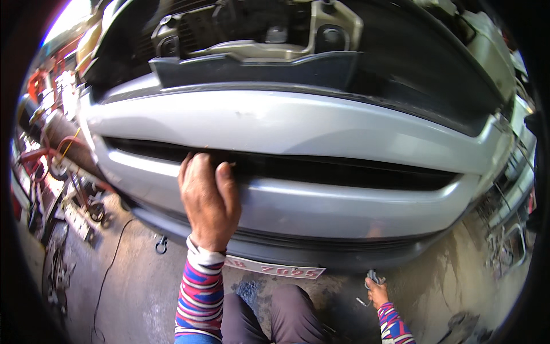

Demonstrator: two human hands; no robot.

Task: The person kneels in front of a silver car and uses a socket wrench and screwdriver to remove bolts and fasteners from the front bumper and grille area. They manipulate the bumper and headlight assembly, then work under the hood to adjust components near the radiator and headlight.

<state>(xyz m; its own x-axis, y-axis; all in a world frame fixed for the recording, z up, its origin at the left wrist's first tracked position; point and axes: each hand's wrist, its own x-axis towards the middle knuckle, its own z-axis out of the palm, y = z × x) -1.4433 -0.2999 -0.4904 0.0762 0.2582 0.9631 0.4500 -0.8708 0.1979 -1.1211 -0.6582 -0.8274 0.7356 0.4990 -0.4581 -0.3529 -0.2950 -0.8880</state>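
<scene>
The silver front bumper [344,212] of a vehicle spans the view, with a long dark slot [344,172] across it. My left hand [209,200] rests on the bumper, its fingertips curled over the slot's lower edge. My right hand [376,291] is low at the right, closed on a small grey object [371,275] at the dark lower trim [401,255], with a short pale piece dangling below it. A white plate [269,265] sits on the lower trim. My knees show beneath.
Black body panels and metal brackets [335,37] lie above the bumper. Equipment with red hoses and wheels [63,166] crowds the left side. A dark cable [114,258] runs over the concrete floor [132,292]. Metal parts and frames [510,246] lean at the right.
</scene>
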